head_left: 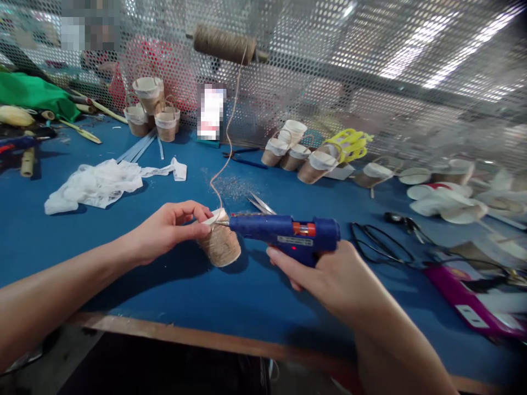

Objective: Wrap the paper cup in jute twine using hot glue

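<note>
- Our left hand [175,227] reaches in from the left, thumb and fingers pinching the white rim of the cup [222,247].
- Our right hand [329,274] comes from the right, wrapped around the grip of the blue gun [272,227].
- The cup is in front of us, between our left hand and the gun. It leans: its rim is up and away from us, its bottom down toward us and a bit right. We cannot tell if it touches the table [197,307].
- The gun lies nearly flat, long way side to side. Its tip points left, right by the rim; we cannot tell if they touch.
- String [230,137] runs from the cup's rim up to a roll [222,45].
- Scissors [261,204] lie just behind the gun.
- Blue table top lies between the cup and the wooden front edge [214,341].
- White cloth [99,181] sits left, a black cord [379,247] right.
- More cups [313,167] stand at the back.
</note>
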`<action>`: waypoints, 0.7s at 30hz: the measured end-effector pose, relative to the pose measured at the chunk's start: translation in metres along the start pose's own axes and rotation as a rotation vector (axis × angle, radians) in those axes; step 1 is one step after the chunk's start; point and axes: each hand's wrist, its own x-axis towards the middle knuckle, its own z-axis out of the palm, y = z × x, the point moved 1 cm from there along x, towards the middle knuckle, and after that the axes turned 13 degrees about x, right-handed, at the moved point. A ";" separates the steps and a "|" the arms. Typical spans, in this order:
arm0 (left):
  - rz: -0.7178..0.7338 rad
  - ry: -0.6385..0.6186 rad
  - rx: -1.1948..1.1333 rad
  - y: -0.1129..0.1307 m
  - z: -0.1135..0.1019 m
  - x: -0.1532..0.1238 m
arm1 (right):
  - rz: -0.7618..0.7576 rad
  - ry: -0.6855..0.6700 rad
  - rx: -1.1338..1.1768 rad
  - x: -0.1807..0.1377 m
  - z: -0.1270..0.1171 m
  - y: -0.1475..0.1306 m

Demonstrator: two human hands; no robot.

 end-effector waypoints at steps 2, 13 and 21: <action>0.002 -0.002 0.004 0.000 0.000 -0.001 | -0.013 0.005 0.005 0.001 0.000 0.001; 0.040 -0.004 0.026 0.000 -0.001 -0.001 | -0.124 -0.073 0.013 0.005 0.000 0.003; 0.044 -0.051 0.057 0.002 -0.004 -0.002 | -0.045 -0.002 -0.070 0.007 -0.009 0.008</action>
